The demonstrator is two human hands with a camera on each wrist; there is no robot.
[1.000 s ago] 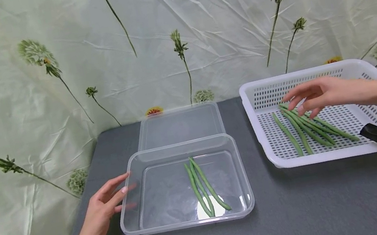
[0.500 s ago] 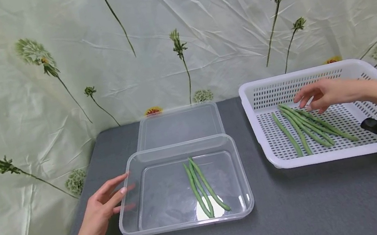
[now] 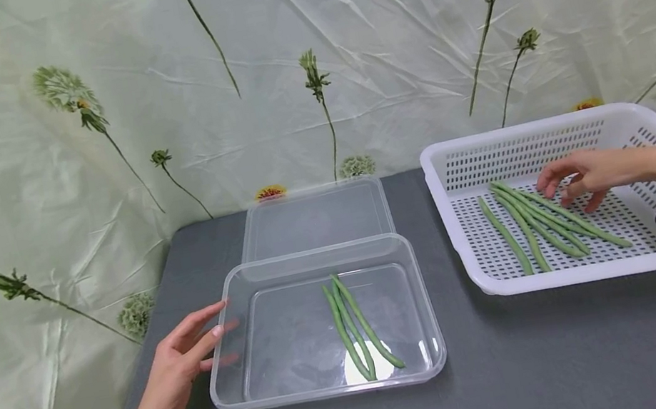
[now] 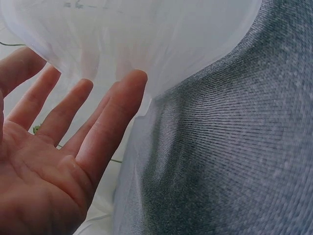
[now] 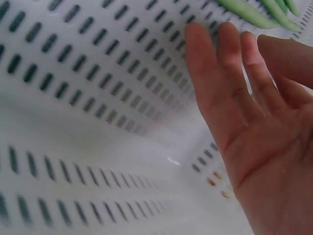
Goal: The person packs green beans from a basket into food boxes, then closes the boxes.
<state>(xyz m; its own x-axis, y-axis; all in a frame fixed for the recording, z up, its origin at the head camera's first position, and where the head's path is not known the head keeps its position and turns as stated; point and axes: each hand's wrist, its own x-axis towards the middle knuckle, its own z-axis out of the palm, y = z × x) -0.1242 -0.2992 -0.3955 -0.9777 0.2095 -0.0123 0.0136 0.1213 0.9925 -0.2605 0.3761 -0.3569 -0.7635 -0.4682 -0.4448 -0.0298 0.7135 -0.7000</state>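
A clear plastic container (image 3: 229,351) sits on the grey table and holds three green beans (image 3: 356,326). My left hand (image 3: 185,348) rests flat against its left wall with straight fingers (image 4: 105,117). To the right stands a white perforated basket (image 3: 550,127) holding several green beans (image 3: 534,228). My right hand (image 3: 584,176) hovers low inside it, just right of the beans, with relaxed fingers (image 5: 220,73) and nothing in its grasp. The beans (image 5: 254,12) show at the top edge of the right wrist view.
The container's clear lid (image 3: 313,218) lies flat behind it. A floral plastic sheet (image 3: 94,128) forms the back and left walls. Grey table surface (image 3: 555,354) lies open in front of the basket.
My right hand has moved to the right and down into the basket, lower over the beans. The left hand has stayed against the container.
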